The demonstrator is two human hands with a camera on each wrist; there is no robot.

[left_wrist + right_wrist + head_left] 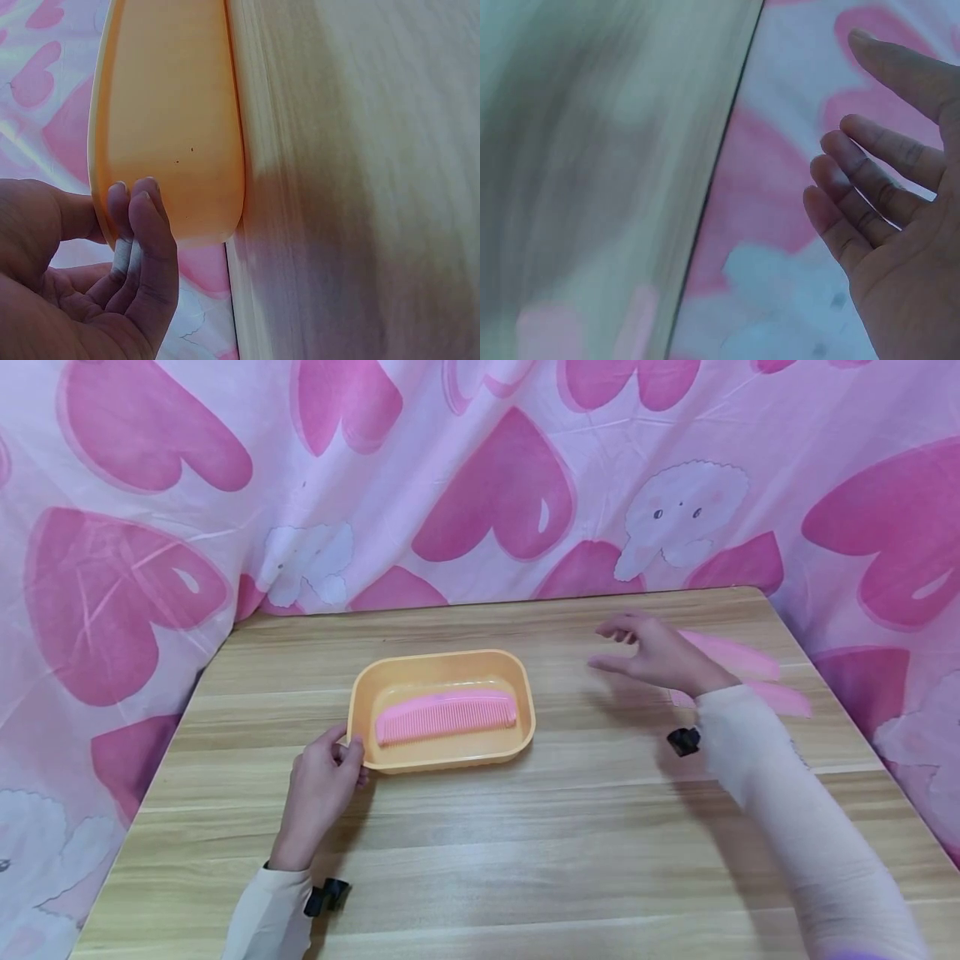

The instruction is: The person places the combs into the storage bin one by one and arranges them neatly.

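An orange rectangular tray (442,762) with rounded corners sits on the table, and a pink comb (446,714) lies inside it, teeth toward the near side. My left hand (322,789) pinches the tray's near left corner, thumb at the rim and fingers against the outer wall, as the left wrist view also shows. Over the right part of the table, my right hand (652,652) is raised with fingers spread and nothing between them. Beyond and beneath its wrist lie two more pink combs, a far one (738,653) and a nearer one (776,697), partly hidden by the arm.
The wood-grain table (480,860) ends at a back edge against a pink curtain (480,468) with hearts and white cartoon animals, which also hangs along both sides. A black wrist mount (326,897) juts from the left sleeve, another (683,742) from the right.
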